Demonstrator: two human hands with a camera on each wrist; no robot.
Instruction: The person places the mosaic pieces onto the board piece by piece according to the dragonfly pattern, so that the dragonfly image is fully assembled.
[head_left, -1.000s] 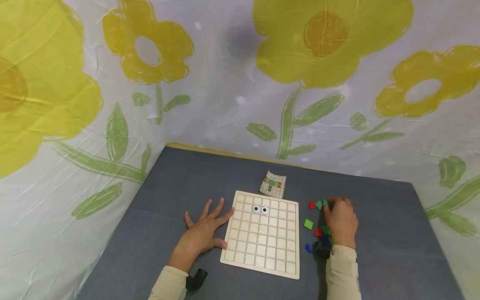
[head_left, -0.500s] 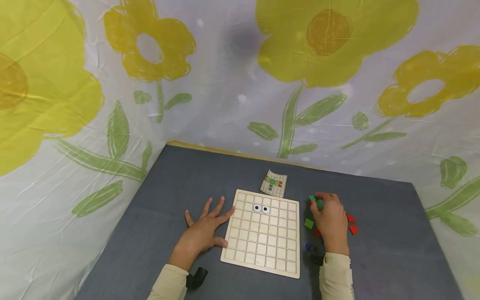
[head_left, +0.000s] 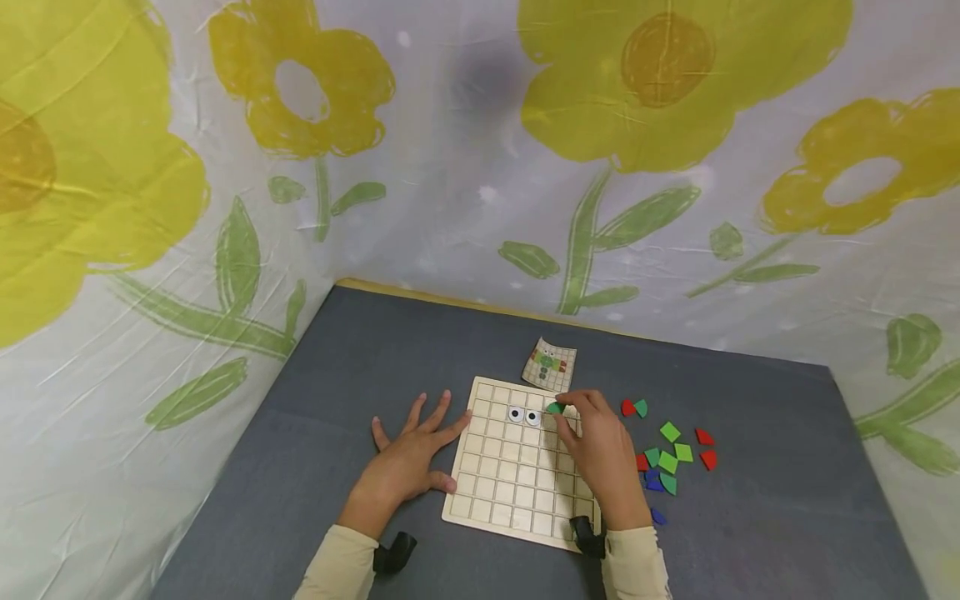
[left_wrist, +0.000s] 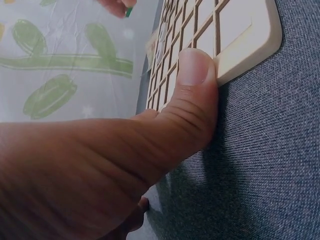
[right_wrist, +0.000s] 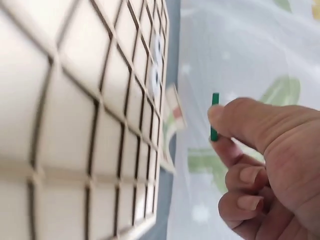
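Note:
A wooden grid board point(head_left: 502, 475) lies on the dark table, with two white eye tiles point(head_left: 524, 415) side by side in its upper rows. My right hand point(head_left: 600, 450) pinches a thin green tile point(right_wrist: 215, 117) between thumb and index finger, above the board's upper right part. In the right wrist view that tile is edge-on and clear of the board. My left hand point(head_left: 405, 467) is spread flat at the board's left side. Its thumb point(left_wrist: 195, 70) presses on the board's edge in the left wrist view, and the index fingertip touches the edge higher up.
A curled picture card point(head_left: 550, 367) with a coloured figure on a grid lies behind the board. Right of the board are scattered red tiles point(head_left: 708, 459), light green tiles point(head_left: 670, 432), dark green tiles point(head_left: 668, 484) and blue tiles point(head_left: 657, 517). A flower-print cloth surrounds the table.
My right hand has picked up a green tile from the loose pieces and carried it left over the board, uncovering the pieces on the right. My left hand has stayed put.

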